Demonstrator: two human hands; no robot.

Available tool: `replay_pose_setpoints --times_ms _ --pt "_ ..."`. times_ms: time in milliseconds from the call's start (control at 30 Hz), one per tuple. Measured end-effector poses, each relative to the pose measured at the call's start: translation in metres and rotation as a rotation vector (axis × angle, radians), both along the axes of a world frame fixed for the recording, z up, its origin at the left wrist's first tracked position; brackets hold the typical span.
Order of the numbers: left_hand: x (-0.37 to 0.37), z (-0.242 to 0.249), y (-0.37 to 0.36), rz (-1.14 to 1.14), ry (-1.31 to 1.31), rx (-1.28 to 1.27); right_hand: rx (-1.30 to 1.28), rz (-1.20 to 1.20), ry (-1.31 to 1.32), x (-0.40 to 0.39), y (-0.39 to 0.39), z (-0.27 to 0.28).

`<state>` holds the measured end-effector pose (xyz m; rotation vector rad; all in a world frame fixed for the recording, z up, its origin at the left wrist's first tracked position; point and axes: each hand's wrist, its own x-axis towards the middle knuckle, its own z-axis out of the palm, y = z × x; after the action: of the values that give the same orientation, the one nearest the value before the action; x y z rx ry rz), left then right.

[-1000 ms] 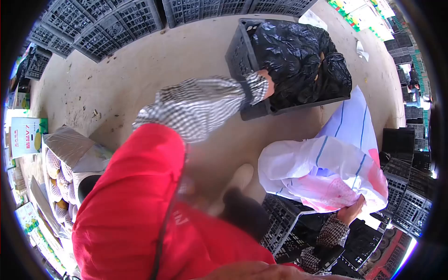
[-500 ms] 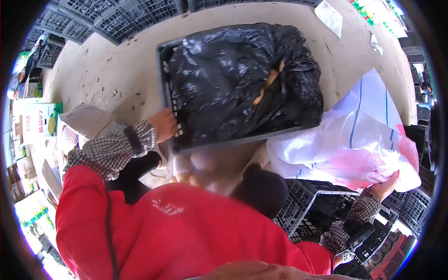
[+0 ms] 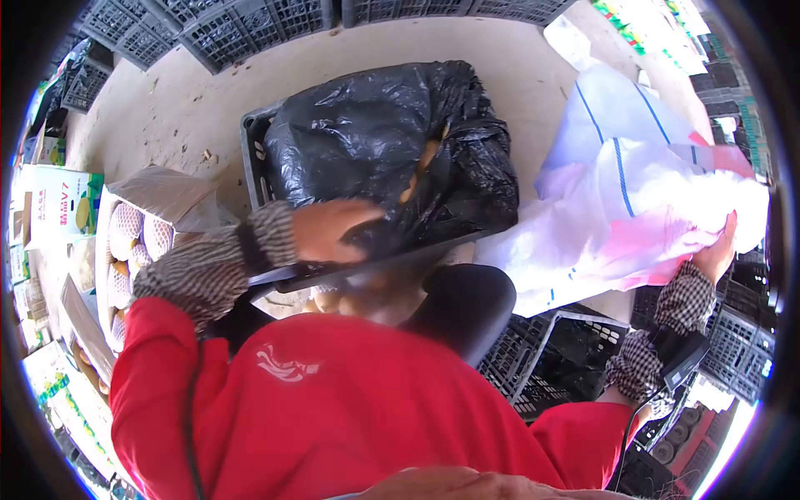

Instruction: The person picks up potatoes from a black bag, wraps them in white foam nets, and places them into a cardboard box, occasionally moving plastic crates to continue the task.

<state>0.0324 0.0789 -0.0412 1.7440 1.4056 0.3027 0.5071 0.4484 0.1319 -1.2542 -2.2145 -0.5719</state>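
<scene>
A black plastic crate [image 3: 252, 158] stands in front of me, lined with a shiny black plastic bag [image 3: 350, 133]. Through a gap in the bag shows something yellowish-brown [image 3: 419, 171]. My left hand [image 3: 337, 232] lies over the near left part of the bag, fingers stretched out and slightly blurred. On the right, my right hand [image 3: 717, 250] is closed on the edge of a white woven sack [image 3: 600, 225] with blue stripes and pink patches. The sack spreads beside the crate, its near part lifted by that hand.
Left of me is an open carton [image 3: 104, 250] of produce in foam nets [image 3: 127, 229], with a printed box [image 3: 62, 204] behind it. Dark crates [image 3: 250, 33] line the far side. Another crate [image 3: 533, 358] stands near my right knee. Pale round items [image 3: 367, 300] lie between my legs.
My left hand has left the crate's left rim and moved right onto the bag. The crate appears shifted left in view. My right hand has raised the sack farther up and to the right.
</scene>
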Motion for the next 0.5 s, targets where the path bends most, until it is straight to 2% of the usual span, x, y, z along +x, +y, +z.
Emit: replay_pose_setpoints --times_ms 33,67,133,167,233,267,300,367,400,500 --pt "0.015 -0.010 0.020 0.057 -0.025 0.185 0.031 -0.009 -0.039 -0.003 0.001 0.003" --pt "0.037 -0.001 0.053 0.089 -0.206 0.174 0.039 -0.003 -0.044 -0.008 0.007 0.008" --pt "0.083 -0.013 0.099 0.108 -0.278 0.378 0.090 0.046 -0.078 -0.024 0.003 0.012" --pt "0.111 -0.021 0.121 0.141 -0.387 0.387 0.122 0.086 -0.111 -0.031 -0.003 0.015" --pt "0.169 -0.043 0.164 0.199 -0.445 0.340 -0.154 0.209 0.392 -0.053 -0.015 0.014" --pt "0.195 -0.053 0.185 0.204 -0.476 0.403 -0.457 0.290 0.932 -0.072 -0.020 0.013" --pt "0.220 -0.051 0.204 0.274 -0.540 0.340 -0.771 0.357 1.468 -0.077 -0.014 0.015" --pt "0.237 -0.051 0.221 0.402 -0.651 0.237 -0.720 0.312 1.446 -0.085 -0.021 0.015" --pt "0.234 -0.066 0.237 0.437 -0.959 0.152 -0.695 0.292 1.432 -0.085 -0.024 0.017" --pt "0.164 -0.040 0.235 0.273 -0.751 0.606 -0.695 0.066 0.958 -0.069 -0.035 0.023"
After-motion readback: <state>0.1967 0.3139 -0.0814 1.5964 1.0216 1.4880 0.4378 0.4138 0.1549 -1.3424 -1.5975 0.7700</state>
